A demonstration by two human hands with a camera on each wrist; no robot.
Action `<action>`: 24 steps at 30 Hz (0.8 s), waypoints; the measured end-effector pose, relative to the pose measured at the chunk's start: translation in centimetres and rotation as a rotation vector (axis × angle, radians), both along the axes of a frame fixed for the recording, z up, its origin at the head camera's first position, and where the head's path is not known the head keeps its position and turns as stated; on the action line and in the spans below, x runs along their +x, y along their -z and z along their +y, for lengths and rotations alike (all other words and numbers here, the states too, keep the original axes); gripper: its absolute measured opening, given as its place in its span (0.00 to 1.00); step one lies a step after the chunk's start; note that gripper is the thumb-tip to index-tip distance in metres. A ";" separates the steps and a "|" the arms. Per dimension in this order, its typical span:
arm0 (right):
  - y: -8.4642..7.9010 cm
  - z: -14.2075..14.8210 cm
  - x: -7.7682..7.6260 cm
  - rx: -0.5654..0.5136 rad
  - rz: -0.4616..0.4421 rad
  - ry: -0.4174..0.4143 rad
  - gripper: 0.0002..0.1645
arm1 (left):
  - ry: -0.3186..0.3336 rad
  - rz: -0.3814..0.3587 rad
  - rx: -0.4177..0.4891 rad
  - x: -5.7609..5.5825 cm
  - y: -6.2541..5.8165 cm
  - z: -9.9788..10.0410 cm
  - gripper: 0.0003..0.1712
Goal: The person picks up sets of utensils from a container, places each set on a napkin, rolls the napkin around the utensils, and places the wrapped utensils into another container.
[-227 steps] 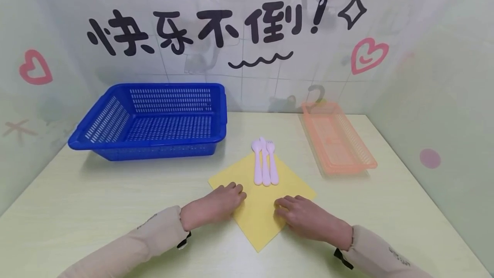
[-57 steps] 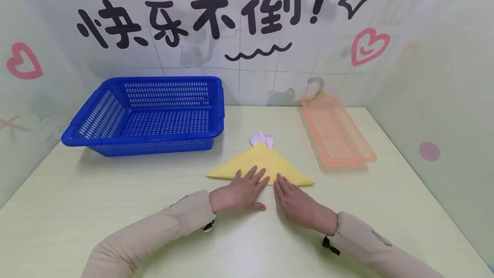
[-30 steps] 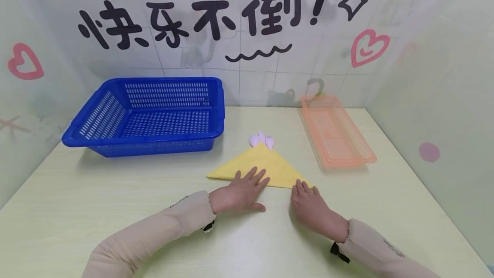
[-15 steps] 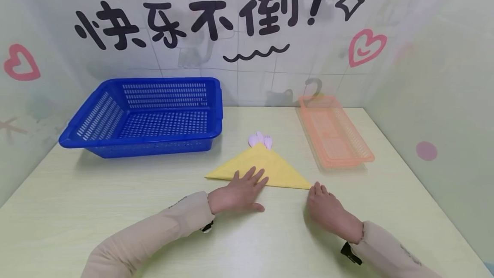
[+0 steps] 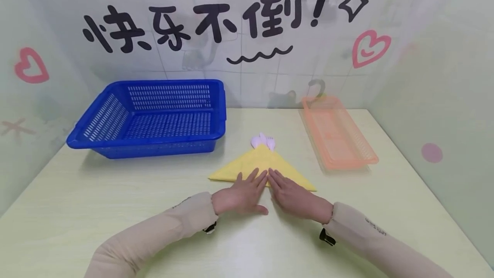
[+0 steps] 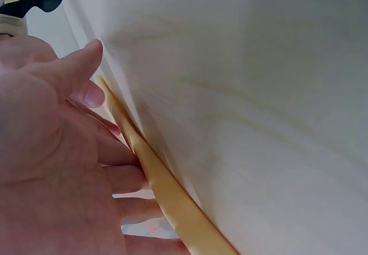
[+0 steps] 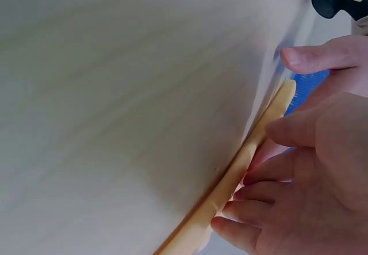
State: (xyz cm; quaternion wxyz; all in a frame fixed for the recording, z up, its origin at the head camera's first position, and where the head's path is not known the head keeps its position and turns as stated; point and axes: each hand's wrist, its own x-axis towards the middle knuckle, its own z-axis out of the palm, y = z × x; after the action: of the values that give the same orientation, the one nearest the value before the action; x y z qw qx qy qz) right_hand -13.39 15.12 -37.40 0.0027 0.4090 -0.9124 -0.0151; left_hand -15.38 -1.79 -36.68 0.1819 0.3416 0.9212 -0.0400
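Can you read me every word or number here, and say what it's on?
"快乐不倒!": big black characters on the back wall.
Black marks above that: cut off by the picture's edge, can't be read.
Left sleeve: dark lettering, too small to read.
Right sleeve: dark lettering, too small to read.

The table (image 5: 247, 248) carries a yellow napkin (image 5: 266, 158) under the hands (image 5: 244, 194) (image 5: 293, 196), a blue basket (image 5: 154, 143) beyond them leftward, an orange basket (image 5: 349, 165) rightward.
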 end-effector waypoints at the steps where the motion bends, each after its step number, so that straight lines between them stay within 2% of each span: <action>1: 0.2 0.0 -0.1 0.003 -0.004 0.005 0.28 | -0.002 -0.002 -0.007 0.0 0.1 0.0 0.50; 5: 0.5 -0.1 -0.2 0.021 0.002 0.011 0.27 | -0.016 -0.006 -0.034 0.1 0.1 0.0 0.51; 11: 0.4 -0.3 -0.1 0.026 -0.060 0.062 0.27 | -0.044 -0.011 -0.045 0.2 0.0 -0.3 0.52; 18: 0.3 -0.5 -0.1 0.034 -0.037 0.081 0.26 | -0.107 -0.032 -0.011 0.4 0.0 -0.8 0.53; 24: 0.4 -1.0 -0.4 0.022 -0.011 0.048 0.28 | -0.103 -0.043 -0.005 0.6 -0.3 -0.9 0.53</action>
State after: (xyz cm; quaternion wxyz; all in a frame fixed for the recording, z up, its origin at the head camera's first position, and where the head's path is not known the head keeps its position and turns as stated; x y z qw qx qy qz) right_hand -13.76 14.10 -37.76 -0.0073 0.3873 -0.9216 -0.0231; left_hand -14.76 -2.74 -36.39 0.2044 0.2940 0.9334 -0.0254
